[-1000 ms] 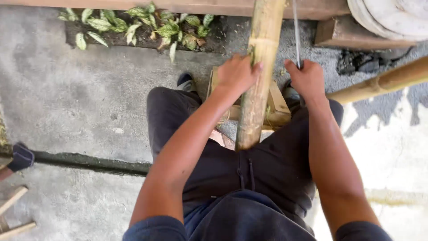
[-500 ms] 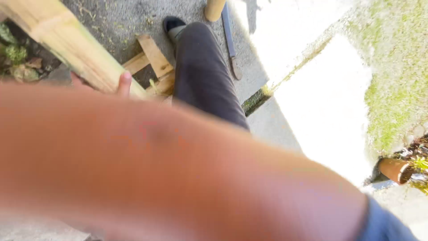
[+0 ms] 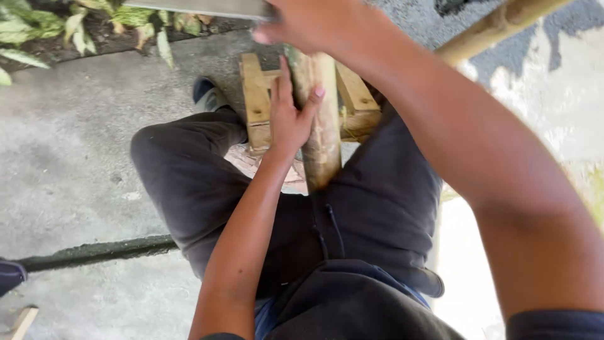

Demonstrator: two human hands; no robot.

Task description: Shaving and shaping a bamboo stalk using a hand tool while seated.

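Bamboo pole [image 3: 321, 126] stands upright between the person's knees, resting against a small wooden stand [image 3: 258, 101]; the left hand [image 3: 290, 116] wraps its fingers around the pole's left side, thumb across the front. The right hand [image 3: 321, 25], raised near the top edge, is closed on the handle of a long flat blade [image 3: 195, 7] that runs leftward above the pole. Outward: dark trousers, a shoe [image 3: 211, 96] on grey concrete, leafy plants [image 3: 75, 25] upper left, a second bamboo pole [image 3: 497, 25] slanting upper right.
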